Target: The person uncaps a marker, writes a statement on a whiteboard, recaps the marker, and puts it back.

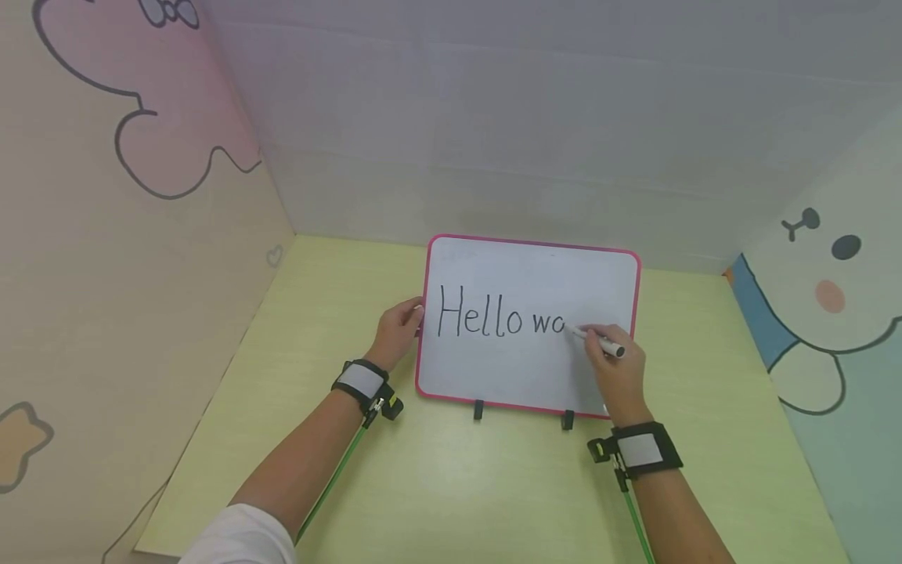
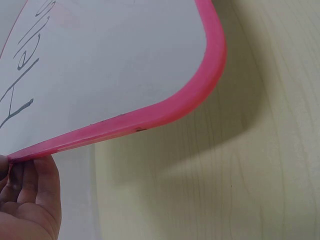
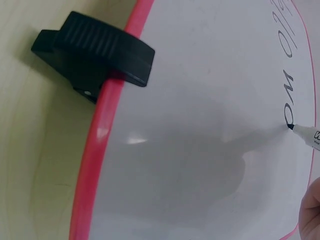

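Note:
A whiteboard [image 1: 521, 368] with a pink frame leans upright on the table and bears "Hello wo" in black writing. My left hand [image 1: 396, 333] pinches the board's left edge; in the left wrist view the fingers [image 2: 46, 182] lie behind the frame and the thumb is partly cut off. My right hand [image 1: 620, 368] holds a white marker [image 1: 579, 334] with a black end. Its black tip touches the board at the letter "o", as the right wrist view shows for the marker [image 3: 306, 136]. Most of the right hand is outside that view.
Two black clips [image 1: 478, 410] grip the board's lower edge; one black clip [image 3: 105, 50] looms large in the right wrist view. The pale yellow table [image 1: 451, 486] meets a grey back wall [image 1: 535, 157] and side walls with cartoon drawings. Green cables run from both wrist straps.

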### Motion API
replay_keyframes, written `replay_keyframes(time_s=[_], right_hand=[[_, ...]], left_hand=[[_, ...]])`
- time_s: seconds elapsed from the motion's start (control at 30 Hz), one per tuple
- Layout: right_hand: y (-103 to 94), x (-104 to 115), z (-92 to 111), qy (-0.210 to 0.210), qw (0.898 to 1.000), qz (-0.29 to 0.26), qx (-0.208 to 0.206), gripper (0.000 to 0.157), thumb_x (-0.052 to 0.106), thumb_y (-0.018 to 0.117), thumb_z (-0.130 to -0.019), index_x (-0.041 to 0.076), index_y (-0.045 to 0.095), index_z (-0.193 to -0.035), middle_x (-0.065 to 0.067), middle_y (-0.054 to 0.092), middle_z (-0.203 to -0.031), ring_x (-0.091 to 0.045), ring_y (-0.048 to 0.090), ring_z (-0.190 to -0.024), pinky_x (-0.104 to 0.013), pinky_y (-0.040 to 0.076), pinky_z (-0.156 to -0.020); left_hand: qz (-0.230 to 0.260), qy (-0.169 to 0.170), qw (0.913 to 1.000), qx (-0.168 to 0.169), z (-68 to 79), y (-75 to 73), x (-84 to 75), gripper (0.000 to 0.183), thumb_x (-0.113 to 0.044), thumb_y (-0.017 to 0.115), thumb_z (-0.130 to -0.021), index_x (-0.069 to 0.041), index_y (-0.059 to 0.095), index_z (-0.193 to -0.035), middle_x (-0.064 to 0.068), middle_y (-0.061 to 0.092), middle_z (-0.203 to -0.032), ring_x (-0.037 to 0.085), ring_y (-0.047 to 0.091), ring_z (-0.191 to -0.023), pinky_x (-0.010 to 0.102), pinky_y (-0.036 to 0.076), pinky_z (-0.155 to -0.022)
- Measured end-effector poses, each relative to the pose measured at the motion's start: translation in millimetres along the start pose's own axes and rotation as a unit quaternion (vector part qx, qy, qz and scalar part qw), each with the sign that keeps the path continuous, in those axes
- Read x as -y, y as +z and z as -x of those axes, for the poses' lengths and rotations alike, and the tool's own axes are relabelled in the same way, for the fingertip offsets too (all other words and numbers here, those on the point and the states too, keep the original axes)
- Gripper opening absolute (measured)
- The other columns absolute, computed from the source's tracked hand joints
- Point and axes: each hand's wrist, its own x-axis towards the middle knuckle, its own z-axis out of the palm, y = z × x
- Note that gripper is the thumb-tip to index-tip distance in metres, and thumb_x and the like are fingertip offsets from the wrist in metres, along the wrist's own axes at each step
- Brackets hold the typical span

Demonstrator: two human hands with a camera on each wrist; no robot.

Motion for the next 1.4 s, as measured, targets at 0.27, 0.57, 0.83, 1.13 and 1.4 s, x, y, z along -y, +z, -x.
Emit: replay_keyframes(time_s=[0.27, 0.57, 0.83, 1.13, 1.4], right_hand=[[0.7, 4, -1, 0.008, 1.000, -0.001, 0.017, 0.019, 0.023, 0.058, -0.093, 0.010, 0.071, -0.096, 0.001, 0.061, -0.082, -0.011, 0.048, -0.069, -0.015, 0.037, -0.054], [1.2, 3, -1, 0.010, 1.000, -0.006, 0.017, 0.020, 0.026, 0.058, -0.093, 0.012, 0.071, -0.096, 0.004, 0.060, -0.082, -0.012, 0.048, -0.070, -0.015, 0.037, -0.053], [-2.7, 3, -2, 0.015, 0.999, -0.041, -0.006, 0.018, 0.019, 0.057, -0.093, 0.009, 0.071, -0.094, 0.001, 0.059, -0.079, -0.011, 0.045, -0.064, -0.017, 0.035, -0.050], [-27.3, 28, 2, 0.029, 0.997, -0.066, -0.007, 0.016, 0.006, 0.056, -0.092, -0.004, 0.068, -0.094, -0.005, 0.060, -0.080, -0.008, 0.044, -0.064, -0.016, 0.037, -0.055], [-23.2, -6, 2, 0.037, 0.998, -0.041, 0.004, 0.014, 0.009, 0.059, -0.091, 0.004, 0.071, -0.098, 0.008, 0.058, -0.081, -0.010, 0.045, -0.064, -0.016, 0.037, -0.053]], left_hand=[[0.000, -0.006, 1.0000, 0.002, -0.5, 0.1, -1.4, 0.040, -0.022, 0.048, -0.099, -0.007, 0.049, -0.137, 0.012, 0.053, -0.135, 0.025, 0.061, -0.106, 0.034, 0.056, -0.085], [-0.004, -0.008, 1.0000, -0.001, 1.0, 0.2, -3.0, 0.040, -0.022, 0.048, -0.100, -0.007, 0.049, -0.137, 0.012, 0.054, -0.135, 0.025, 0.061, -0.108, 0.034, 0.056, -0.086], [-0.003, -0.015, 0.9999, -0.001, 0.5, 0.4, -2.6, 0.040, -0.023, 0.047, -0.100, -0.009, 0.049, -0.137, 0.011, 0.054, -0.135, 0.024, 0.060, -0.109, 0.034, 0.056, -0.087], [-0.003, -0.008, 1.0000, 0.001, 0.4, 0.4, -1.8, 0.040, -0.024, 0.047, -0.100, -0.008, 0.050, -0.137, 0.011, 0.055, -0.133, 0.024, 0.061, -0.107, 0.034, 0.056, -0.086], [-0.006, -0.010, 0.9999, -0.002, -0.6, 1.2, -1.3, 0.040, -0.024, 0.047, -0.100, -0.008, 0.050, -0.136, 0.012, 0.055, -0.133, 0.025, 0.061, -0.107, 0.035, 0.056, -0.086]])
